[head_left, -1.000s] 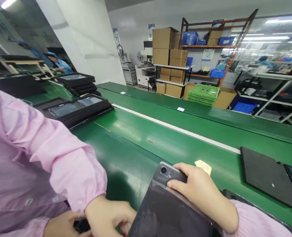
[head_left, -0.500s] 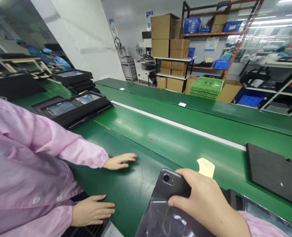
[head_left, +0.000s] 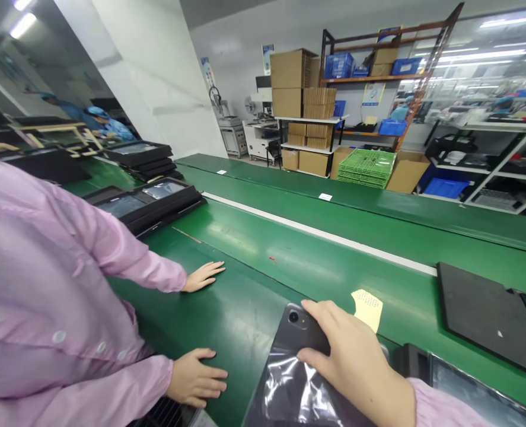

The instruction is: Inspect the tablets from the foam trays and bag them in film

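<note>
My right hand (head_left: 351, 350) grips the upper edge of a dark grey tablet (head_left: 305, 329), with the thumb on its back and the fingers over the edge. The tablet's back faces me, with a camera lens in the top left corner. Shiny clear film (head_left: 284, 385) covers the back below the camera. The tablet's lower part runs out of the picture. A cream sticker sheet (head_left: 367, 308) with rows of small red marks lies on the green bench just beyond my hand. My left hand is out of view.
A co-worker in a pink smock (head_left: 67, 284) stands at the left, both hands on the green bench (head_left: 240, 308). Black trays (head_left: 156, 201) holding tablets are stacked beyond. A black foam tray (head_left: 485, 314) and another framed screen (head_left: 471, 385) lie at the right. A red scrap (head_left: 272, 259) lies mid-bench.
My right hand and the tablet have shifted slightly left. The film now reflects more light. The co-worker's far hand has drawn back to the left; the nearer hand has moved right.
</note>
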Demonstrator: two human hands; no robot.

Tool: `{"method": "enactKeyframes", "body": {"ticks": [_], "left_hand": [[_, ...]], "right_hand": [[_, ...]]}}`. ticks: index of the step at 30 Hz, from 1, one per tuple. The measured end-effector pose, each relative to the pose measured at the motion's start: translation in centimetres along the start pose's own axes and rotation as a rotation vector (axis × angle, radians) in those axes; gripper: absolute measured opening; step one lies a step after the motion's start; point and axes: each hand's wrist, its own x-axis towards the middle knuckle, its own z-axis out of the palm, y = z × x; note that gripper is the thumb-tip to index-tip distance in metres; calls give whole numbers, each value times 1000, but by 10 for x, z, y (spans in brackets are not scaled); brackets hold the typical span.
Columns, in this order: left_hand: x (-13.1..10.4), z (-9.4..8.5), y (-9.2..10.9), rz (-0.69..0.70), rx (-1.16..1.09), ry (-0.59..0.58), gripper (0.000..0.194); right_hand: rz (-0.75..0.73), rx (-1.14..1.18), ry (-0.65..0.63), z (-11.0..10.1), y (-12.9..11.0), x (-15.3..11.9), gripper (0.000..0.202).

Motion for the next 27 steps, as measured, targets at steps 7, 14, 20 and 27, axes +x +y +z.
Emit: {"method": "enactKeyframes", "body": {"ticks": [7, 14, 20, 27], "left_hand": [[2, -6, -1, 30, 84, -73, 61], [-6, 25, 7, 62, 111, 58, 56], [-6, 34, 9, 66, 144, 94, 52], [0, 31, 5, 92, 148, 192, 50]], "right_hand": [[-87, -60, 59, 7, 9, -14, 32], [-236, -86, 163, -5, 16, -34, 27], [-348, -131, 267, -20, 13, -51, 29], [-376, -165, 303, -35, 12, -69, 20]]}}
